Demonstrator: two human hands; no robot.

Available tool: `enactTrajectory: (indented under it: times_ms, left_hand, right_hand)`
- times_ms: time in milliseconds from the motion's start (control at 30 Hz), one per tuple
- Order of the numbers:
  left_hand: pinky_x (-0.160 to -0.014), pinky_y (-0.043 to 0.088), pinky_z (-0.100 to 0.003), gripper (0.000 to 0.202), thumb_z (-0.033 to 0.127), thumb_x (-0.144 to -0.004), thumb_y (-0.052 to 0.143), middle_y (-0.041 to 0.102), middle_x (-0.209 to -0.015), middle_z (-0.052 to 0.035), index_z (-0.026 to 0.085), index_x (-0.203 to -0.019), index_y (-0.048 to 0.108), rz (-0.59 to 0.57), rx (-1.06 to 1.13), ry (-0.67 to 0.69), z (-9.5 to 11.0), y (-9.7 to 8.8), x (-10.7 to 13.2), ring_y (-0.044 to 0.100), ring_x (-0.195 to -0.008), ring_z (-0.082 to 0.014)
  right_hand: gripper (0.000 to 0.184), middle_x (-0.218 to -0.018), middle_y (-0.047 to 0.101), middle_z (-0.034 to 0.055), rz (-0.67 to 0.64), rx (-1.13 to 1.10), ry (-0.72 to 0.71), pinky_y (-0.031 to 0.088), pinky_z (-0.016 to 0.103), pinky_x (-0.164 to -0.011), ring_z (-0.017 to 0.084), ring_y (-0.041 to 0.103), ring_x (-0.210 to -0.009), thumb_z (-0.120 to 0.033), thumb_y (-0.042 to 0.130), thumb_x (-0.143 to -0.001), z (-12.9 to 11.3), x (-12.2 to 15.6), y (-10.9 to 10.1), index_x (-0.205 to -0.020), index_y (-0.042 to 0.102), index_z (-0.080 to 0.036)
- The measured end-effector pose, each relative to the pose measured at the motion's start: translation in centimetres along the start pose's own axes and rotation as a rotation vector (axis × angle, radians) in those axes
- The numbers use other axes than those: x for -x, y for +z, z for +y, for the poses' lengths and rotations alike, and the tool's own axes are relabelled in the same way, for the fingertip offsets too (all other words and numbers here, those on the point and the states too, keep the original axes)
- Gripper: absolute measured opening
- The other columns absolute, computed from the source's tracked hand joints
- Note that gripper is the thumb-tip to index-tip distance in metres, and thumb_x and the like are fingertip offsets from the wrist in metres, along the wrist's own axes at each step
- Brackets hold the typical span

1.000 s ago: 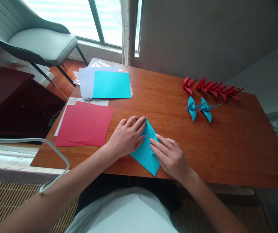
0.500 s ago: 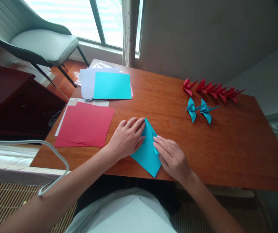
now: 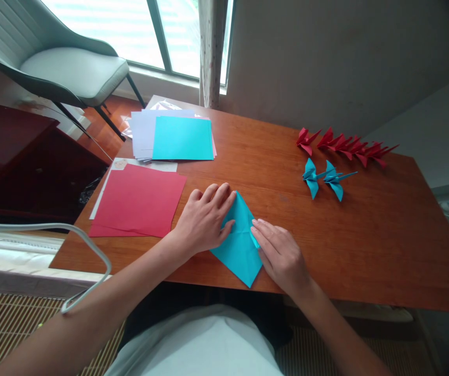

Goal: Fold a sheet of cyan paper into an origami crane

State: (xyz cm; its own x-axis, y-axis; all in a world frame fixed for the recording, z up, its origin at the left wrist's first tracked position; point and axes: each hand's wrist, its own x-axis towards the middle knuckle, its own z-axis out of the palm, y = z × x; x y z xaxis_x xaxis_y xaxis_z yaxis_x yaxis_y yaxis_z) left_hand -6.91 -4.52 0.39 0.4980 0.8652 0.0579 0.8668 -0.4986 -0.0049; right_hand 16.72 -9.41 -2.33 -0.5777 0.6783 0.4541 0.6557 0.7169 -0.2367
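Observation:
A partly folded sheet of blue origami paper lies near the table's front edge, one corner pointing toward me and another away. Over its left side rests my left hand, fingers spread and thumb apart, the fingertips pressing close to the far corner. At the paper's right edge, my right hand has its fingers held together on a small folded flap. The right thumb is mostly hidden beneath those fingers. Creases cross the middle of the sheet.
Red sheets lie left of my hands, with blue sheets and white sheets behind. Two blue paper cranes and several red paper cranes stand at the back right of the wooden table. A chair is beyond.
My left hand's fingers have lifted and spread slightly more over the paper. My right hand stays at the right edge, shifted only slightly. The whole view has moved a little.

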Motion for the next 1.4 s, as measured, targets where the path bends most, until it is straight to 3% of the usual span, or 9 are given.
enactTrajectory:
  times_ms: [367,1100,1267,1400]
  left_hand:
    - [-0.094,0.041,-0.05,0.065,0.048,-0.098,0.041,0.042,-0.157,-0.0166,0.015,-0.154,0.04,-0.027,-0.009,0.002,0.0,-0.3,-0.2,0.04,-0.136,-0.0372]
    - [-0.094,0.04,-0.05,0.064,0.048,-0.098,0.042,0.042,-0.158,-0.0161,0.015,-0.154,0.041,-0.003,0.006,-0.006,-0.3,0.0,-0.2,0.039,-0.138,-0.0376]
    - [-0.099,0.038,-0.051,0.059,0.043,-0.102,0.04,0.043,-0.158,-0.018,0.01,-0.15,0.045,0.032,-0.011,-0.001,0.3,-0.1,0.3,0.042,-0.137,-0.0358]
    - [-0.097,0.038,-0.046,0.047,0.032,-0.104,0.038,0.05,-0.155,-0.0094,0.014,-0.144,0.054,0.104,-0.008,0.096,1.8,-0.5,1.6,0.045,-0.133,-0.0298]
  right_hand:
    - [0.036,-0.134,0.069,0.0109,-0.029,0.034,-0.094,0.052,0.047,-0.103,0.03,0.057,-0.134,-0.006,0.059,-0.094,0.1,-0.2,0.1,-0.129,0.066,-0.014]
    - [0.028,-0.135,0.069,0.0065,-0.075,0.046,-0.144,0.051,0.046,-0.1,0.031,0.06,-0.129,-0.009,0.058,-0.096,0.3,-0.6,0.0,-0.121,0.07,-0.014]
    - [0.031,-0.135,0.069,0.0059,-0.079,0.029,-0.121,0.05,0.047,-0.101,0.03,0.059,-0.131,-0.009,0.057,-0.096,0.2,-0.7,0.0,-0.123,0.07,-0.016]
    - [0.03,-0.133,0.07,0.0062,-0.058,0.022,-0.121,0.051,0.046,-0.1,0.03,0.061,-0.129,-0.009,0.057,-0.096,0.3,-0.6,0.2,-0.123,0.07,-0.016]
